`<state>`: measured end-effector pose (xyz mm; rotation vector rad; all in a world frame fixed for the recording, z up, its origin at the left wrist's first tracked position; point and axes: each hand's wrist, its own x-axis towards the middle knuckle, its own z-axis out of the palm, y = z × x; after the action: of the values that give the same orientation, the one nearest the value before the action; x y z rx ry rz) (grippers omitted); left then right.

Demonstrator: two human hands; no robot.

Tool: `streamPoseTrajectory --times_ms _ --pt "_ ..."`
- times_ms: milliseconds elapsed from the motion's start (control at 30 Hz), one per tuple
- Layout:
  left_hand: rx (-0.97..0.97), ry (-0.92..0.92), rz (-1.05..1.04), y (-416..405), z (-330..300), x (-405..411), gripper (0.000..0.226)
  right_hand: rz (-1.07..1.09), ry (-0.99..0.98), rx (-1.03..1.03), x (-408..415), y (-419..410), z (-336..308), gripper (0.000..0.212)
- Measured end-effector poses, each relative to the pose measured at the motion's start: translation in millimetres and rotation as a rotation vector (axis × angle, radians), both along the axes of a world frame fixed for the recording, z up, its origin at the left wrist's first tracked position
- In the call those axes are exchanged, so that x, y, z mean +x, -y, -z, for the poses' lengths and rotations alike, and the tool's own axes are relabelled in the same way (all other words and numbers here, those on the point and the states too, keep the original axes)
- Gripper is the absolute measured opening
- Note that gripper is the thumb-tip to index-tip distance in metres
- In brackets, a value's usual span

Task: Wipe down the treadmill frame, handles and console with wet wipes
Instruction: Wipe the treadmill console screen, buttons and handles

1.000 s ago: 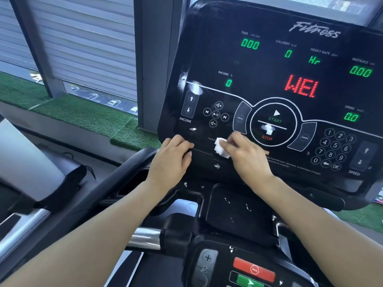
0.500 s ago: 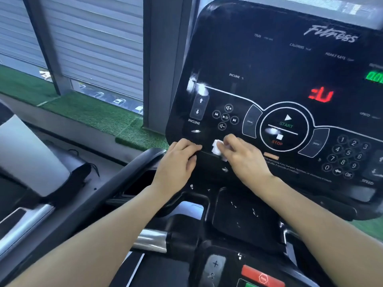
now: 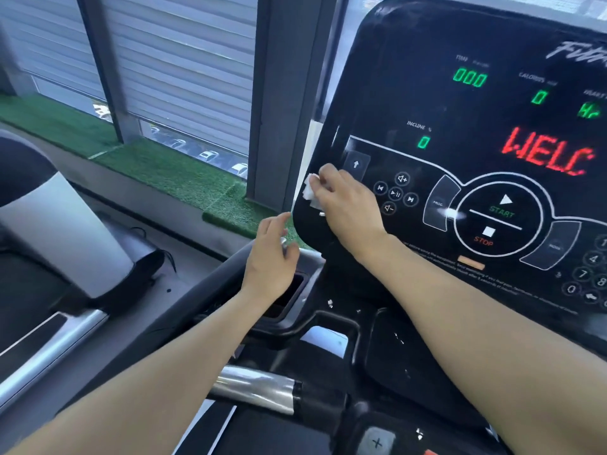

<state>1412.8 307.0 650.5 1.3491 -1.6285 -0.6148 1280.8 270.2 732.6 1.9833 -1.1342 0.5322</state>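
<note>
Right hand (image 3: 345, 208) fingers curled round a crumpled white wet wipe (image 3: 310, 191), pressing it on the black console (image 3: 410, 103) at its left edge, beside the incline up-arrow button (image 3: 356, 164). Wipe stuck out left of the fingertips. Left hand (image 3: 271, 257) hovered just below-left of the console, fingers loosely spread, holding nothing. Display read "WELC" (image 3: 547, 156). Green turf ledge (image 3: 170, 172) and a window with blinds (image 3: 184, 60) stood behind.

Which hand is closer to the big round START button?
Right. The right hand wipes the console just left of the START button; the left hand hangs lower, off the console's left edge.
</note>
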Motion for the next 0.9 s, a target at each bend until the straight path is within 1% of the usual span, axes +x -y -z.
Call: streamPoseTrajectory --times_ms 67,133,200,233,267,300,333,433,467,500,533,600,633,733,767,900 --pt "0.001 -0.024 0.01 0.1 1.7 -1.1 0.047 -0.012 0.008 0.035 1.8 3.3 3.8 0.028" --pt "0.003 -0.045 -0.006 -1.0 0.9 -1.2 0.045 -0.082 0.001 0.151 0.9 2.5 4.8 0.017" --pt "0.008 -0.057 -0.034 -3.3 -1.9 0.5 0.043 -0.115 -0.071 0.374 -1.1 -3.1 5.4 0.014" --pt "0.008 -0.065 -0.049 -5.0 -3.8 1.6 0.042 -0.092 -0.105 0.493 -3.2 -6.8 4.2 0.015" --pt "0.004 -0.07 -0.064 -7.2 -5.8 2.5 0.042 -0.063 -0.097 0.598 -6.4 -9.2 3.2 0.016" --pt "-0.002 -0.068 -0.075 -9.4 -7.7 3.1 0.041 -0.047 -0.025 0.679 -9.3 -12.8 1.7 0.017" --pt "-0.008 -0.063 -0.081 -11.9 -9.6 2.9 0.041 -0.026 0.099 0.765 -11.3 -17.3 -1.3 0.016" --pt "-0.036 -0.053 -0.075 -18.1 -15.1 -3.8 0.04 -0.002 0.585 1.018 -21.8 -27.6 -8.4 0.013" --pt "-0.052 -0.039 -0.063 -19.7 -16.8 -8.2 0.039 0.004 0.695 1.073 -26.0 -29.5 -10.5 0.016" --pt "-0.072 -0.015 -0.047 -21.7 -18.5 -13.2 0.039 0.011 0.737 1.108 -29.9 -31.6 -12.9 0.019" --pt "-0.09 0.013 -0.029 -23.8 -20.5 -19.0 0.038 0.017 0.726 1.12 -33.8 -34.5 -14.7 0.021" --pt "-0.118 0.058 0.013 -27.9 -23.9 -31.0 0.038 0.03 0.631 1.12 -41.0 -41.1 -18.7 0.018" --pt "-0.134 0.078 0.036 -29.7 -25.2 -37.1 0.037 0.029 0.617 1.121 -45.6 -43.8 -19.1 0.015" --pt "-0.195 0.172 0.092 -32.7 -28.7 -54.4 0.036 0.058 0.817 1.143 -62.6 -56.9 -19.5 0.012" --pt "-0.211 0.203 0.104 -33.4 -29.8 -59.1 0.035 0.074 0.857 1.146 -67.8 -61.4 -20.0 0.011" --pt "-0.295 0.339 0.187 -37.7 -30.6 -77.0 0.029 0.131 0.917 1.128 -95.7 -80.0 -19.0 0.01"
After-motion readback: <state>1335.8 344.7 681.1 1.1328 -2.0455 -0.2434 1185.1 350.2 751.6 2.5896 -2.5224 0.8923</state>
